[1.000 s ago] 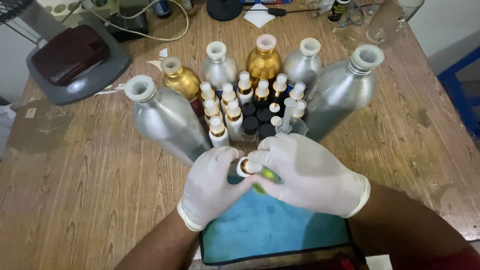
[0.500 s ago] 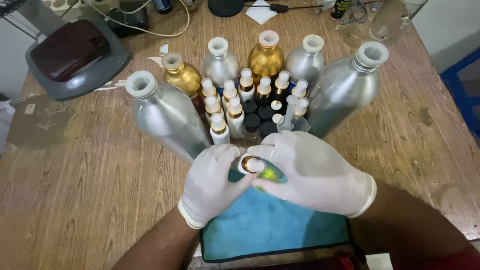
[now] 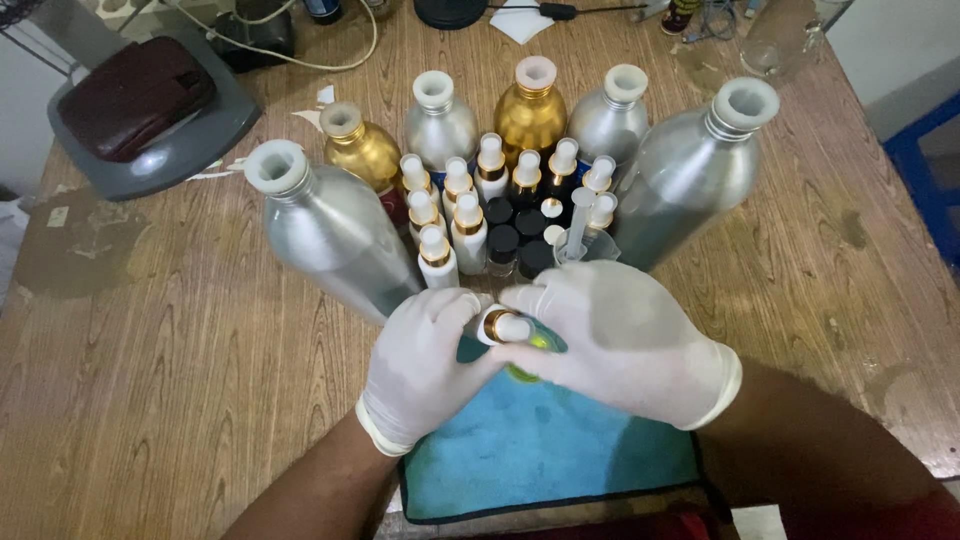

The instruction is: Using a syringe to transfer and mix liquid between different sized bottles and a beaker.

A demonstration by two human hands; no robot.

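Both my hands wear white gloves and meet over a blue cloth (image 3: 545,455) at the table's near edge. My right hand (image 3: 625,340) wraps around a small green spray bottle (image 3: 522,338), whose body is mostly hidden. My left hand (image 3: 425,365) pinches that bottle's white and gold spray top with thumb and fingers. Just beyond my hands stands a cluster of small white-capped spray bottles (image 3: 455,210) and black-capped vials (image 3: 515,240).
Two tall silver metal bottles (image 3: 330,235) (image 3: 690,175) flank the cluster. Behind it stand silver (image 3: 437,125) (image 3: 612,115) and gold bottles (image 3: 528,105) (image 3: 360,150). A syringe stands in a glass (image 3: 580,225). A grey tray with a dark pouch (image 3: 140,90) lies far left.
My hands have barely shifted. The bottle's spray top has turned slightly between my left fingers, and the view has tilted a little.
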